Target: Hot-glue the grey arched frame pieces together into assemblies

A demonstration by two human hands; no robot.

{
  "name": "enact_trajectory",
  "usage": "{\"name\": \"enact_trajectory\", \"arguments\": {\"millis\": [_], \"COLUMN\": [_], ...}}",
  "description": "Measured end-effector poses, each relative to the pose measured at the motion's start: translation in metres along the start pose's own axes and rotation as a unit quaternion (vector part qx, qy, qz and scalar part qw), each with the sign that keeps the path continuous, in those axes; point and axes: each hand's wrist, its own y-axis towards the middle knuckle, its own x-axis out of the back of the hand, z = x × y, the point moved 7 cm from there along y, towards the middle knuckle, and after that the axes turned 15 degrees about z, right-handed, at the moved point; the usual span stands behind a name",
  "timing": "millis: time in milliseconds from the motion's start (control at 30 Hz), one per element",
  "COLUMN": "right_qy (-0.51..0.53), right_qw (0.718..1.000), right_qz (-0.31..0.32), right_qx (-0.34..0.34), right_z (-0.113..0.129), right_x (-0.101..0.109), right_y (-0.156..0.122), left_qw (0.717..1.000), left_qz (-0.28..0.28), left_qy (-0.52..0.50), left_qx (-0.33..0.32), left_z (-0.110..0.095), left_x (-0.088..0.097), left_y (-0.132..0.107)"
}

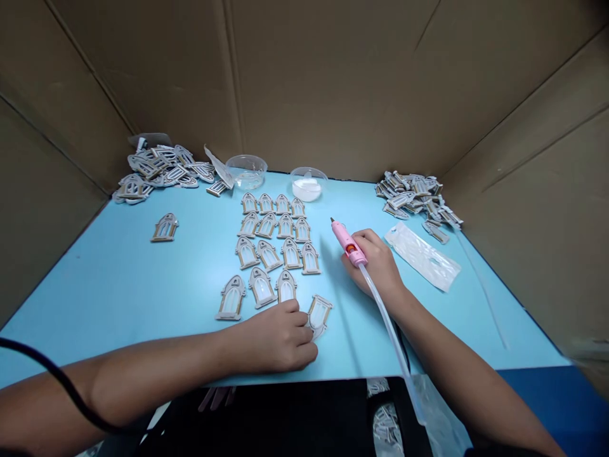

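Observation:
My right hand (378, 266) is wrapped round a pink hot glue gun (349, 243). Its nozzle points up and to the left, over the blue table. A long clear glue stick (387, 317) trails from the gun's rear toward the table's front edge. My left hand (280, 336) rests low on the table with its fingers curled; what they pinch, if anything, is hidden. Right at those fingers lies an arched window piece (320, 312), arch toward me, partly covered. Just above the knuckles is another window piece (286, 287). More such pieces (269, 255) lie in rows beyond.
Piles of window pieces stand back left (164, 166) and back right (416, 193). Two clear plastic tubs (246, 171) (308, 184) sit at the back, the right one holding something white. A plastic sleeve (423, 257) lies right. Cardboard walls (333, 82) enclose the table. A black cable (57, 374) crosses lower left.

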Motion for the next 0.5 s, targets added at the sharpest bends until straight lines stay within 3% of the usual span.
{"name": "enact_trajectory", "arguments": {"millis": [200,367,500], "right_qy": [0.006,0.008,0.006], "right_qw": [1.000,1.000,1.000], "right_qz": [-0.001,-0.003,-0.015], "right_qx": [0.001,0.010,0.013], "right_z": [0.001,0.001,0.000], "right_x": [0.000,0.000,0.001], "right_y": [0.001,0.000,-0.001], "left_qw": [1.000,0.982,0.972], "left_qz": [0.016,0.058,0.063], "left_qy": [-0.010,0.019,0.041], "left_qx": [0.005,0.176,0.224], "left_z": [0.000,0.022,0.032], "left_x": [-0.003,-0.003,-0.001], "left_y": [0.000,-0.002,-0.005]}}
